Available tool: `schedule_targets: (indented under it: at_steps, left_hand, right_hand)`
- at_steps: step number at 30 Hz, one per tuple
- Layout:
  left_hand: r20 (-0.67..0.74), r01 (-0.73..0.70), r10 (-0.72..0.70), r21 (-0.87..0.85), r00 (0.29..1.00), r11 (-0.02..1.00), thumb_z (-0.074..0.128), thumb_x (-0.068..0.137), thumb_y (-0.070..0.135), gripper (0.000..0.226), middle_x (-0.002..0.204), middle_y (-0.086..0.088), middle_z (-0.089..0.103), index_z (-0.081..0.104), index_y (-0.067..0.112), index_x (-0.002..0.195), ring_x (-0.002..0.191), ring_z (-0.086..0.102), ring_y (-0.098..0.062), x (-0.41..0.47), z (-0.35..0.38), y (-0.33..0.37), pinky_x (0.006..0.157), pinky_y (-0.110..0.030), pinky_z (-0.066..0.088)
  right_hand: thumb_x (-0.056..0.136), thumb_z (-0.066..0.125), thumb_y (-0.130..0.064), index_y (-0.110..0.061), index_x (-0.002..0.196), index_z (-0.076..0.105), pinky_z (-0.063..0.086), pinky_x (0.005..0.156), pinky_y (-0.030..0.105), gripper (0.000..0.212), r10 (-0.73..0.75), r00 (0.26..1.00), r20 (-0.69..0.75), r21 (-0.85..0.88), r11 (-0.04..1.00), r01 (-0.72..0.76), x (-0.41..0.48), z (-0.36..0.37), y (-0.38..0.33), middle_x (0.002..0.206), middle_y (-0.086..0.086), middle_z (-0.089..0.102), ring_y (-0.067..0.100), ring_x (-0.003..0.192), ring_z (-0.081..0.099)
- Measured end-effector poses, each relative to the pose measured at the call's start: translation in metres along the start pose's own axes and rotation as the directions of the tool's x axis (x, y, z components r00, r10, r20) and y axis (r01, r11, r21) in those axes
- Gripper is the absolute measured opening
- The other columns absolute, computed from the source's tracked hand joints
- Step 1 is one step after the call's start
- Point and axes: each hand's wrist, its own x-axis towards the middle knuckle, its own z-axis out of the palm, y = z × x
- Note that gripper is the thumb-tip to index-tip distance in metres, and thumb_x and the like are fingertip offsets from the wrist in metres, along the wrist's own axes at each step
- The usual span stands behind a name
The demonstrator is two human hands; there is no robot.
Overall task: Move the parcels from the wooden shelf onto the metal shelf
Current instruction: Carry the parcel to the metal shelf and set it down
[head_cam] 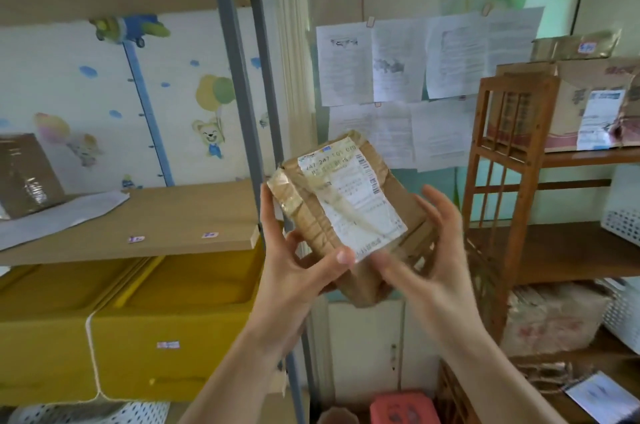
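I hold a small brown paper parcel with a white shipping label and yellowed tape in mid-air between the two shelves. My left hand grips its lower left side, thumb on the label's corner. My right hand cups its right side and underside, slightly blurred. The metal shelf with grey posts and brown boards stands at the left. At the right stands the wooden shelf, with a large cardboard box on its top level.
On the metal shelf's middle board lie a taped brown box and a white sheet. Yellow boxes fill the level below. Papers hang on the wall behind. White baskets and a bagged item sit on the wooden shelf's lower levels.
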Motion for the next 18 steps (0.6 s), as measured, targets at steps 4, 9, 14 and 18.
schedule_targets:
  at_steps: [4, 9, 14, 18]
  left_hand:
    - [-0.094, -0.045, 0.040, -0.052, 0.995, 0.998, 0.067, 0.086, 0.057, 0.053, 0.112, 0.002, 0.077, 0.048, 0.033, 0.129, 0.101, 0.075, -0.024, 0.002, -0.054, 0.023, 0.075, -0.042, 0.062]
    - [-0.245, 0.000, 0.030, 0.124, 0.969, 0.992, 0.048, 0.081, 0.059, 0.043, 0.110, 0.001, 0.073, 0.062, 0.028, 0.107, 0.102, 0.073, -0.022, 0.001, -0.092, 0.039, 0.068, -0.034, 0.063]
    - [-0.407, 0.023, 0.191, 0.465, 0.893, 0.885, 0.034, 0.082, 0.068, 0.058, 0.087, 0.008, 0.064, 0.059, 0.026, 0.112, 0.063, 0.066, 0.000, -0.003, -0.129, 0.061, 0.040, -0.019, 0.049]
    - [-0.392, 0.020, 0.285, 0.618, 0.875, 0.786, 0.039, 0.091, 0.065, 0.056, 0.062, 0.003, 0.060, 0.066, 0.019, 0.106, 0.051, 0.056, -0.007, -0.012, -0.160, 0.080, 0.043, -0.027, 0.048]
  right_hand:
    - [0.065, 0.083, -0.034, -0.043, 0.117, 0.054, 0.059, 0.090, 0.048, 0.061, 0.233, 0.953, -0.194, 0.242, 0.953, -0.184, 0.022, 0.027, -0.006, 0.135, 0.003, 0.059, 0.023, 0.113, 0.069]
    - [0.075, 0.063, -0.062, -0.022, 0.106, 0.067, 0.060, 0.089, 0.051, 0.051, 0.249, 0.961, -0.119, 0.214, 0.952, -0.220, 0.035, 0.068, -0.006, 0.115, 0.014, 0.075, 0.034, 0.110, 0.072]
    - [0.074, 0.071, -0.068, -0.024, 0.139, 0.058, 0.059, 0.090, 0.033, 0.080, 0.164, 0.952, 0.257, 0.138, 0.969, -0.205, 0.038, 0.104, 0.009, 0.128, 0.000, 0.072, 0.019, 0.120, 0.068]
    - [0.082, 0.057, -0.067, -0.027, 0.134, 0.061, 0.060, 0.091, 0.030, 0.066, 0.158, 0.938, 0.310, 0.100, 0.975, -0.197, 0.050, 0.143, 0.017, 0.117, -0.013, 0.074, 0.006, 0.111, 0.069]
